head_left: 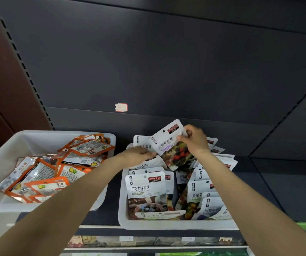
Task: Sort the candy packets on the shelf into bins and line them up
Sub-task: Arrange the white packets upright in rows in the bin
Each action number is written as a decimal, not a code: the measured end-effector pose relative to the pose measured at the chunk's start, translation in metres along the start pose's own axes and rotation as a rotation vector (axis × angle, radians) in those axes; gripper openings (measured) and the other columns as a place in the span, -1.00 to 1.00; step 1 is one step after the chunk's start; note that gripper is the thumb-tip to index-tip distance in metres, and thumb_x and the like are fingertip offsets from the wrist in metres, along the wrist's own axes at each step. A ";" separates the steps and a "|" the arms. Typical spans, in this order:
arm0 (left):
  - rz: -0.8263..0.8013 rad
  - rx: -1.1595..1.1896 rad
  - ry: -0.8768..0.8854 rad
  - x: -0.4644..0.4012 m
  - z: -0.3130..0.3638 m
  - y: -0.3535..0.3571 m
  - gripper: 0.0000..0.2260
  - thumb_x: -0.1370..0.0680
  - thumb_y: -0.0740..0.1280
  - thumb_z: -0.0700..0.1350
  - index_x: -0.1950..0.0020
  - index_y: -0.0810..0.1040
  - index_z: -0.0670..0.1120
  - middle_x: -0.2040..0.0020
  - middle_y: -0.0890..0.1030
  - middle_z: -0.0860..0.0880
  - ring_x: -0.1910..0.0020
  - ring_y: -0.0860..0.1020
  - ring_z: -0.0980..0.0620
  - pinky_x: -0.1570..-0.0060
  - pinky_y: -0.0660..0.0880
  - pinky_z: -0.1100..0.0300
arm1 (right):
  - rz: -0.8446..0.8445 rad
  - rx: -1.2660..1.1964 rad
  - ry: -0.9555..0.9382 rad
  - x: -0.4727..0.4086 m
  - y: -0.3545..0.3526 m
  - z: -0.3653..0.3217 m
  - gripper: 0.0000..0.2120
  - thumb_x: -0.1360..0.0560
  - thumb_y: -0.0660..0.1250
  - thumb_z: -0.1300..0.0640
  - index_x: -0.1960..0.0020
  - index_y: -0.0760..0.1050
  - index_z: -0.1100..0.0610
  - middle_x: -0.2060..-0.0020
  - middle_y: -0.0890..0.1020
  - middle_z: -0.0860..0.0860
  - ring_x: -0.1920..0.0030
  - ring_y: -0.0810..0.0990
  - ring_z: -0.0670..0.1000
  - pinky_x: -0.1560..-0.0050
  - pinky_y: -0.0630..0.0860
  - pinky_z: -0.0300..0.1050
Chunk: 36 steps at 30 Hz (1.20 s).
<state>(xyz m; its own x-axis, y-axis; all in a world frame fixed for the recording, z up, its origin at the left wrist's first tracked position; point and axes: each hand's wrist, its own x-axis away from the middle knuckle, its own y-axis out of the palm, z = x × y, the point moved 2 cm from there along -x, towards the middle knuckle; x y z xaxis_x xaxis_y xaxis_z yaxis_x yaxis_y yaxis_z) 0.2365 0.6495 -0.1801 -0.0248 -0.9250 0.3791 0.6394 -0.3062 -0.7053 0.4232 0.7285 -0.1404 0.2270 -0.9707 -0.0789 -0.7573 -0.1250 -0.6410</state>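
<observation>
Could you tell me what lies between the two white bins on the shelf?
In the head view, only bare dark shelf lies between the left bin and right bin; the left forearm crosses above it.

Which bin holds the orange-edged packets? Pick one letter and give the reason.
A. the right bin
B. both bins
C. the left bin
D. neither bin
C: the orange-edged packets lie jumbled in the left bin, while the right bin holds only white packets, one of which, the raised white packet, the right hand holds above it.
</observation>
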 end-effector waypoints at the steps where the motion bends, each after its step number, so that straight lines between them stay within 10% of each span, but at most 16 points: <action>1: -0.075 -0.064 0.013 0.002 -0.003 0.002 -0.54 -0.61 0.09 0.20 -0.34 0.46 -0.06 -0.34 0.47 -0.03 -0.26 0.44 0.01 -0.17 0.38 0.17 | 0.038 0.026 -0.026 -0.001 -0.002 -0.003 -0.89 -0.50 0.36 0.21 0.06 0.48 0.25 0.06 0.60 0.02 0.05 0.54 0.01 0.25 0.37 -0.29; 16: -0.069 -0.007 0.181 0.023 -0.023 0.003 -0.74 -0.58 0.28 0.04 -0.22 0.58 -0.01 -0.17 0.59 0.06 -0.13 0.52 0.17 -0.12 0.41 0.33 | -0.155 -0.302 0.092 0.013 0.046 0.000 -0.88 -0.52 0.30 0.30 -0.01 0.48 0.12 -0.11 0.62 0.06 -0.08 0.57 -0.01 -0.15 0.52 -0.04; 28: 0.072 0.028 0.159 0.014 -0.044 -0.013 -0.73 -0.57 0.31 -0.10 -0.26 0.54 -0.09 -0.17 0.62 -0.04 -0.12 0.56 0.10 -0.24 0.45 0.16 | -0.238 0.165 -0.032 0.000 0.074 0.009 -0.77 -0.57 0.28 0.13 -0.07 0.60 0.27 0.05 0.64 0.13 0.06 0.56 0.07 0.15 0.35 -0.20; 36: 0.023 -0.132 0.176 0.013 -0.034 -0.020 -0.76 -0.58 0.29 -0.07 -0.22 0.58 -0.07 -0.16 0.60 -0.03 -0.15 0.56 0.02 -0.13 0.43 0.25 | -0.261 0.069 -0.038 0.010 0.056 0.006 -0.76 -0.57 0.26 0.20 -0.19 0.55 0.26 -0.11 0.62 0.16 -0.11 0.58 0.13 -0.19 0.49 0.08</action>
<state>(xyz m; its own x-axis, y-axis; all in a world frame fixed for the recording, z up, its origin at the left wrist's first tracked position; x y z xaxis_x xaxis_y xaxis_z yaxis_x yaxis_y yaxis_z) 0.1974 0.6354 -0.1815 -0.1527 -0.9536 0.2594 0.5356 -0.3004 -0.7892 0.3863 0.7131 -0.1816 0.4330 -0.8989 0.0678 -0.6267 -0.3542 -0.6941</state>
